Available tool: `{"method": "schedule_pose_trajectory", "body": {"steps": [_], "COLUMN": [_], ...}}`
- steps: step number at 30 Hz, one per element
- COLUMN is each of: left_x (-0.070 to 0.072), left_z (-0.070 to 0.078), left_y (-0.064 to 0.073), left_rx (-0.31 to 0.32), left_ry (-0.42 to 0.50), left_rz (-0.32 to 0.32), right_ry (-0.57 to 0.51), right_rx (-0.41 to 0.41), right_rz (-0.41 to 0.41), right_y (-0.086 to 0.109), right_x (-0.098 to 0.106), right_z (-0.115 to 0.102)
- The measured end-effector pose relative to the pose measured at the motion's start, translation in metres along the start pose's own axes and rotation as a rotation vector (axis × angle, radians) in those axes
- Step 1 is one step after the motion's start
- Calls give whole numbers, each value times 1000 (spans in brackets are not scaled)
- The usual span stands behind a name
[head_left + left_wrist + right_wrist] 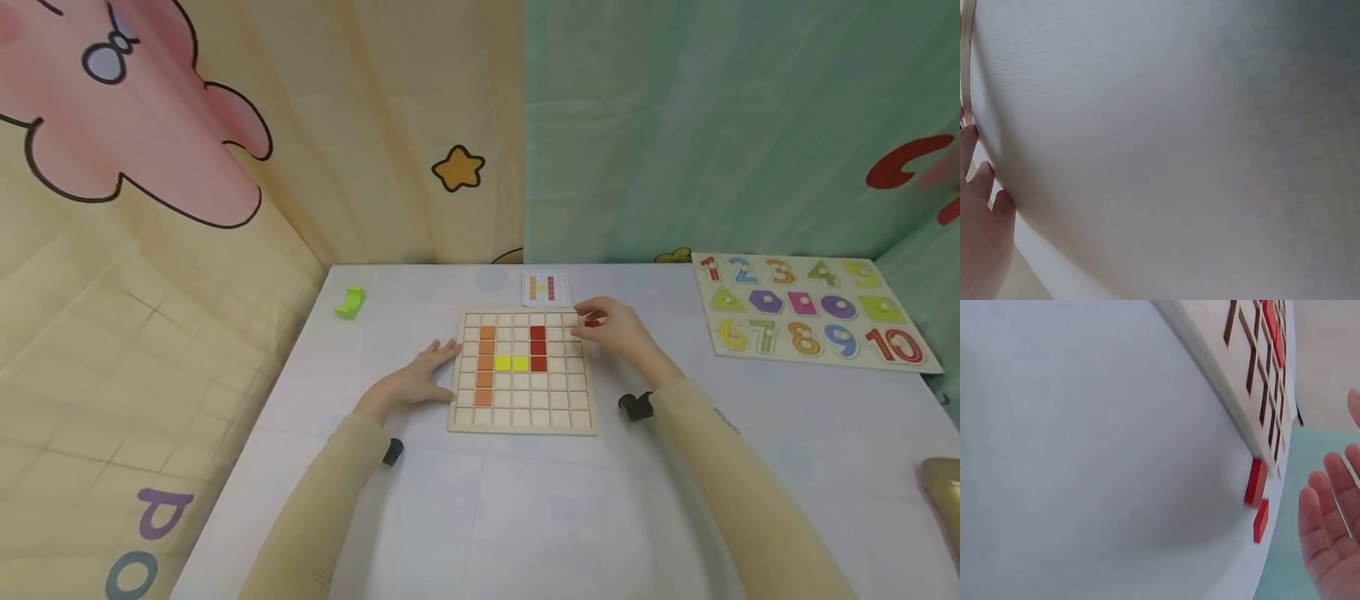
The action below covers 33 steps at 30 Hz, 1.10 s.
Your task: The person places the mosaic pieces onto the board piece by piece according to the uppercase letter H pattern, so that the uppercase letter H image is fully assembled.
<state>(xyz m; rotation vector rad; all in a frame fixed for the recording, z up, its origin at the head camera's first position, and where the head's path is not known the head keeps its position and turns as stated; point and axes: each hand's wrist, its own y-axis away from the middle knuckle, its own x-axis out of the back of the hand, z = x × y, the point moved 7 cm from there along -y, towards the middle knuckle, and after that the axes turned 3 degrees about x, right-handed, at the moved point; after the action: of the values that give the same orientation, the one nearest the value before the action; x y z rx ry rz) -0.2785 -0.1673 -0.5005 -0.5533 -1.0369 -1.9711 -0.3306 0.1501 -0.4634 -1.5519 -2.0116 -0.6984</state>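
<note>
A wooden grid board (522,431) lies on the table with orange tiles (486,364) in a column, two yellow tiles (512,363) beside them and a column of red tiles (537,348). My left hand (408,382) rests at the board's left edge, fingers spread, with thumb and fingertips touching the frame. At the far right corner hovers my right hand (617,327), thumb and forefinger apart with nothing visible between the tips. Loose red tiles (1255,483) lie on the table by that corner, partly hidden under the hand in the head view.
Behind the board lies a small pattern card (546,288). A green block (350,302) sits at the far left. A number and shape puzzle board (813,312) occupies the far right. Curtains (420,217) hang behind the table, and a beige object (941,487) stands at the right edge.
</note>
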Motion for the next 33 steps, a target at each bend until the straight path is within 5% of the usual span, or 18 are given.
{"method": "schedule_pose_trajectory", "body": {"steps": [15,33], "left_x": [-1,0], "left_z": [1,2], "left_y": [3,2], "left_rx": [-7,-3], "left_ry": [2,-14], "left_rz": [5,9], "right_ry": [-52,90], "right_rx": [-88,-41], "right_rz": [33,40], "right_y": [-6,-10], "right_x": [8,3], "right_z": [35,33]}}
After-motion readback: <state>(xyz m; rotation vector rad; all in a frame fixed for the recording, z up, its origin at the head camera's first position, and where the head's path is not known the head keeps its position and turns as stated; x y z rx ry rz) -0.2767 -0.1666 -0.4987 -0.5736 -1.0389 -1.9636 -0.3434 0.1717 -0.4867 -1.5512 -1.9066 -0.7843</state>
